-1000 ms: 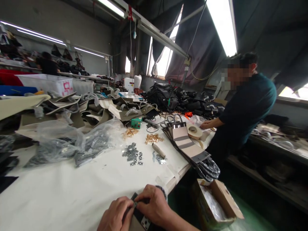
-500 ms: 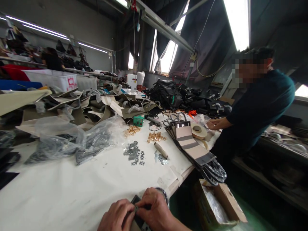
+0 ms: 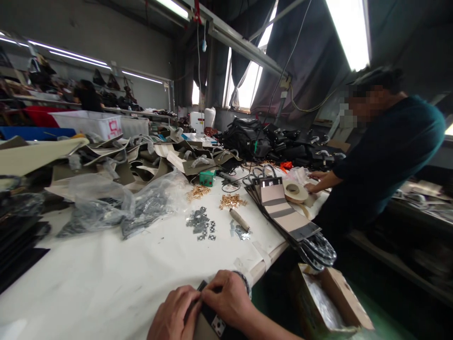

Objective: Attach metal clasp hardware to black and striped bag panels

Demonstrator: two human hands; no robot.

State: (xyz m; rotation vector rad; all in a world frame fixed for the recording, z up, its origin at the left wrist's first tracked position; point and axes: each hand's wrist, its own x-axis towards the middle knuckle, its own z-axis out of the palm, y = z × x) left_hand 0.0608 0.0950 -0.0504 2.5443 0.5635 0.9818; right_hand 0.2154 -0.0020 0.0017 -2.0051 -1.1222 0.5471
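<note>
Both hands are staying pinched together on the dark strap piece [image 3: 208,318] at the counter's [image 3: 106,283] near edge: left hand [image 3: 175,316] and right hand [image 3: 228,302] have barely shifted, fingertips still meeting over a small metal fitting; the work is continuing unchanged.
</note>
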